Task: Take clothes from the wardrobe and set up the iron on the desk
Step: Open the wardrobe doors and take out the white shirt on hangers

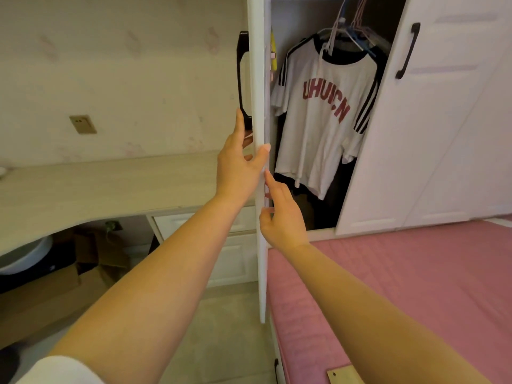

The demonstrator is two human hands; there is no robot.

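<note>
The wardrobe door (259, 162) is seen edge-on in the middle of the view, swung out between the desk and the bed. Nearest the camera, a white sleeve (58, 370) shows at the lower left, and a pink mattress (401, 286) fills the lower right. The door's edge is gripped by the left hand (238, 164), thumb wrapped onto the near side and fingers curled behind it, just below the black door handle (243, 79). Lower on the same edge, the right hand (282, 214) is laid with fingers bent round it (how firmly cannot be told). To the left, a pale desk (97, 187) is set against the wall, with cardboard boxes (69, 273) beneath it and a wall socket (82, 124) above. Farther back, inside the open wardrobe, a white T-shirt (321, 117) with red lettering and black striped sleeves is hung on hangers (343, 31). The closed right wardrobe door (432, 134) is fitted with its own black handle (407, 51).
</note>
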